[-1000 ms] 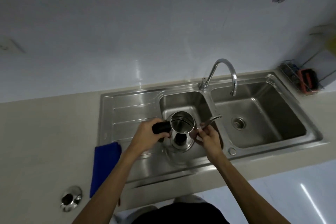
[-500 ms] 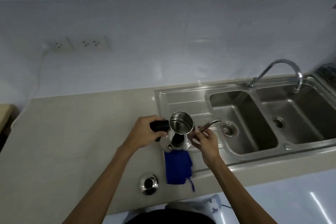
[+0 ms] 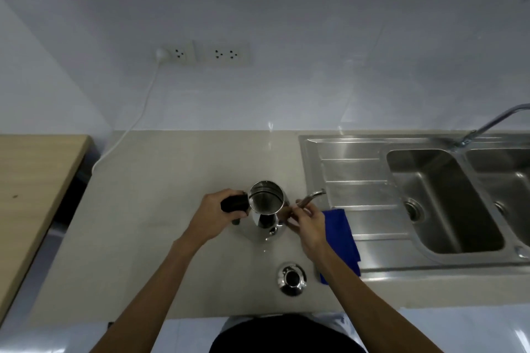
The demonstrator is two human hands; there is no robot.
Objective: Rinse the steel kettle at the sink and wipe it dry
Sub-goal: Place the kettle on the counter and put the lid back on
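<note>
The steel kettle (image 3: 265, 208) stands upright and lidless over the beige counter (image 3: 160, 209), left of the sink. My left hand (image 3: 210, 216) grips its black handle. My right hand (image 3: 308, 223) holds the thin curved spout on the kettle's right side. The kettle's steel lid (image 3: 291, 278) lies on the counter nearer to me. A blue cloth (image 3: 342, 238) lies at the counter's edge against the drainboard, partly under my right forearm. The double sink (image 3: 441, 200) is off to the right, with its tap (image 3: 487, 126) at the frame's edge.
Wall sockets (image 3: 205, 54) sit above the counter, with a white cable (image 3: 134, 126) running down to its back left corner. A wooden tabletop (image 3: 31, 180) adjoins the counter on the left. The steel drainboard (image 3: 352, 169) lies between kettle and basin.
The kettle has been carried left, from above the sink basin to over the counter. My view swung left with it, so the sink now sits at the right edge. Both hands kept their hold.
</note>
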